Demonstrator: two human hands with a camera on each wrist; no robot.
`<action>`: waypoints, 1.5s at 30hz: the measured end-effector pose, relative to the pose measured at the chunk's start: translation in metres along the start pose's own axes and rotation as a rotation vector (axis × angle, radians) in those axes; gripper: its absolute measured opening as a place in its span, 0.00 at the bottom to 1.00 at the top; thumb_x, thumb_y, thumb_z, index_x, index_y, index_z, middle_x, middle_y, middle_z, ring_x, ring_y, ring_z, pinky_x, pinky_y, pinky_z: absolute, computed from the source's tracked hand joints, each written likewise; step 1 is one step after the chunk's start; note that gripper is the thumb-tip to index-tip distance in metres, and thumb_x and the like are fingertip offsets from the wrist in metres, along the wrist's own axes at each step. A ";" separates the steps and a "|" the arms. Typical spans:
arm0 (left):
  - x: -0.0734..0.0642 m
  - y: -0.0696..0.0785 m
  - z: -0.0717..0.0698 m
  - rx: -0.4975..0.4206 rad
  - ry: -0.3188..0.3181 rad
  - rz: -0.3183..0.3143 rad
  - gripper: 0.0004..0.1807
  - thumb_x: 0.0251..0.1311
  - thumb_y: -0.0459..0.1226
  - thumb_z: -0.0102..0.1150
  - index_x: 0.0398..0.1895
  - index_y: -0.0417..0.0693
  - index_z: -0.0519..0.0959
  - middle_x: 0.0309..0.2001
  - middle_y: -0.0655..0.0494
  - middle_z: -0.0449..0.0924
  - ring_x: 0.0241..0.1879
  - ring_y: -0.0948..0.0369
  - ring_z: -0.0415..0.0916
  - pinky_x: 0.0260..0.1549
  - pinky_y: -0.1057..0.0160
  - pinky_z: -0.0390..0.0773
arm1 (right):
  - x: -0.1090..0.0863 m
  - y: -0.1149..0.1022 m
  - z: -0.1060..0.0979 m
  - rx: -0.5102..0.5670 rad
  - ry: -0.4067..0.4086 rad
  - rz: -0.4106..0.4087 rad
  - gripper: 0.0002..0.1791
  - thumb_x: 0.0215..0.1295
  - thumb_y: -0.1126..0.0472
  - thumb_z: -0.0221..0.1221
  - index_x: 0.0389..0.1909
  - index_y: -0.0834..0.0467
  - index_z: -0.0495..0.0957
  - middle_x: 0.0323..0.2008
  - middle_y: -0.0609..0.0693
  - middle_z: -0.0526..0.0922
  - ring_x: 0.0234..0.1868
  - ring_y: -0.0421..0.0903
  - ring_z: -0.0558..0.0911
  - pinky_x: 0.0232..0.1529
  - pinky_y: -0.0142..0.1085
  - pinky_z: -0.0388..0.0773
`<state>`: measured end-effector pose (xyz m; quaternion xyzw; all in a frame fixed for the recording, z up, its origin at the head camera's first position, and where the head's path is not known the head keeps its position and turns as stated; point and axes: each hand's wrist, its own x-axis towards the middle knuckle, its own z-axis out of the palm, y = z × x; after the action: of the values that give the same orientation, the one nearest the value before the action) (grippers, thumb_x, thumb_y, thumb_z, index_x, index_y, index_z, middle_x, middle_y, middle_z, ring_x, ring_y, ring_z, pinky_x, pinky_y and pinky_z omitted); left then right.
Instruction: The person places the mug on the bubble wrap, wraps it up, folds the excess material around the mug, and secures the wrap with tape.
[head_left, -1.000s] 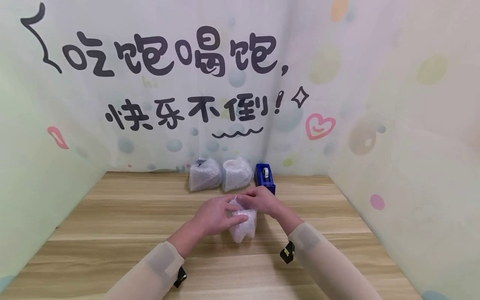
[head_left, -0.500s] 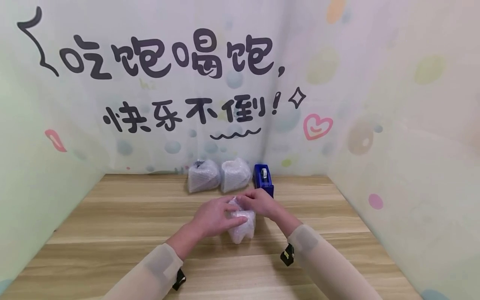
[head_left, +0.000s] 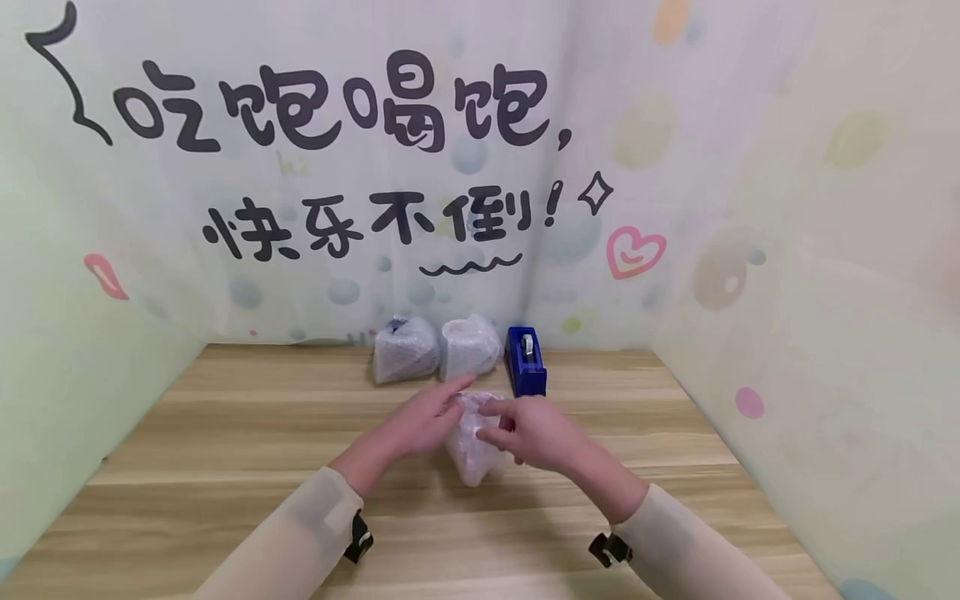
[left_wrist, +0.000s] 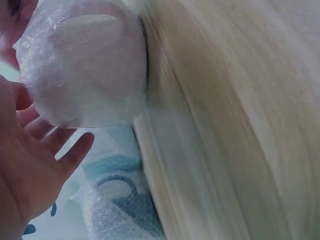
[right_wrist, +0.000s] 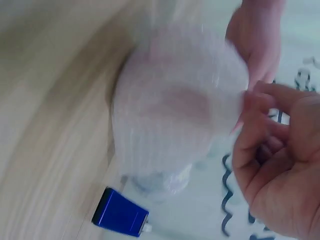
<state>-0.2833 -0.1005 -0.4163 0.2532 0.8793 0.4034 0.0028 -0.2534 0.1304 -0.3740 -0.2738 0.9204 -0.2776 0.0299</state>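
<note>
A rounded bundle in clear bubble wrap stands on the table between my two hands. Along its left side lies my left hand, fingers stretched out and touching the wrap; one finger sticks out apart from it in the left wrist view. My right hand is at the right and upper part, thumb and forefinger pinching the wrap's top edge, the other fingers curled. Blur softens the bundle in the right wrist view. What the wrap holds is hidden, apart from a pale pinkish tint.
Behind, against the wall, stand two more bubble-wrapped bundles, a left one with a dark rim and a right one in white. Right of them is a blue tape dispenser. The wood-grain table meets printed walls on three sides.
My right hand has come off the bundle's far top and moved right and nearer, its wrist swinging outward. The left fingers have straightened, and the bundle has turned, showing a narrower front.
</note>
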 end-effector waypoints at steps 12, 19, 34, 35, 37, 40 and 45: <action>0.001 -0.006 0.003 -0.051 -0.013 -0.010 0.24 0.84 0.37 0.47 0.77 0.48 0.77 0.75 0.44 0.79 0.74 0.43 0.76 0.74 0.38 0.76 | -0.017 -0.009 0.023 -0.282 0.094 -0.156 0.26 0.79 0.53 0.66 0.69 0.64 0.82 0.35 0.51 0.85 0.32 0.41 0.79 0.33 0.34 0.81; -0.007 -0.012 -0.004 -0.072 0.022 -0.063 0.25 0.79 0.42 0.55 0.73 0.42 0.79 0.65 0.44 0.85 0.62 0.48 0.82 0.63 0.43 0.83 | -0.022 -0.003 0.030 -0.321 0.141 -0.107 0.37 0.70 0.41 0.73 0.74 0.53 0.79 0.38 0.51 0.79 0.30 0.41 0.74 0.28 0.36 0.75; -0.040 -0.029 -0.018 -0.182 -0.009 -0.123 0.32 0.62 0.44 0.81 0.61 0.43 0.74 0.53 0.47 0.83 0.46 0.57 0.86 0.44 0.59 0.88 | -0.013 0.026 0.032 -0.093 0.209 -0.089 0.24 0.74 0.65 0.69 0.67 0.61 0.74 0.53 0.59 0.82 0.50 0.56 0.90 0.48 0.48 0.91; -0.040 -0.029 -0.018 -0.173 0.007 -0.129 0.30 0.63 0.44 0.80 0.61 0.44 0.75 0.52 0.46 0.83 0.47 0.57 0.86 0.43 0.59 0.89 | -0.011 0.027 0.033 -0.082 0.224 -0.081 0.22 0.74 0.65 0.69 0.64 0.60 0.75 0.52 0.59 0.83 0.49 0.56 0.91 0.48 0.48 0.91; -0.040 -0.028 -0.019 -0.154 0.045 -0.131 0.29 0.64 0.44 0.79 0.62 0.42 0.77 0.52 0.45 0.85 0.47 0.55 0.87 0.43 0.57 0.90 | -0.004 0.028 0.033 -0.078 0.240 -0.068 0.19 0.74 0.65 0.70 0.62 0.59 0.78 0.50 0.59 0.83 0.47 0.55 0.91 0.46 0.45 0.92; -0.038 -0.028 -0.022 -0.120 0.100 -0.146 0.28 0.66 0.43 0.78 0.63 0.39 0.79 0.52 0.43 0.86 0.48 0.53 0.88 0.45 0.54 0.91 | 0.013 0.027 0.033 -0.088 0.246 -0.054 0.19 0.73 0.65 0.71 0.61 0.58 0.81 0.49 0.59 0.85 0.45 0.54 0.92 0.45 0.43 0.92; -0.032 -0.032 -0.028 -0.055 0.149 -0.182 0.28 0.70 0.43 0.74 0.66 0.37 0.78 0.54 0.42 0.86 0.49 0.52 0.88 0.50 0.52 0.91 | 0.043 0.023 0.032 -0.100 0.224 -0.027 0.18 0.74 0.65 0.70 0.62 0.60 0.82 0.52 0.61 0.89 0.49 0.55 0.92 0.50 0.47 0.92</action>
<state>-0.2756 -0.1524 -0.4263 0.1413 0.8851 0.4430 -0.0191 -0.2946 0.1079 -0.4092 -0.2545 0.9269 -0.2605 -0.0904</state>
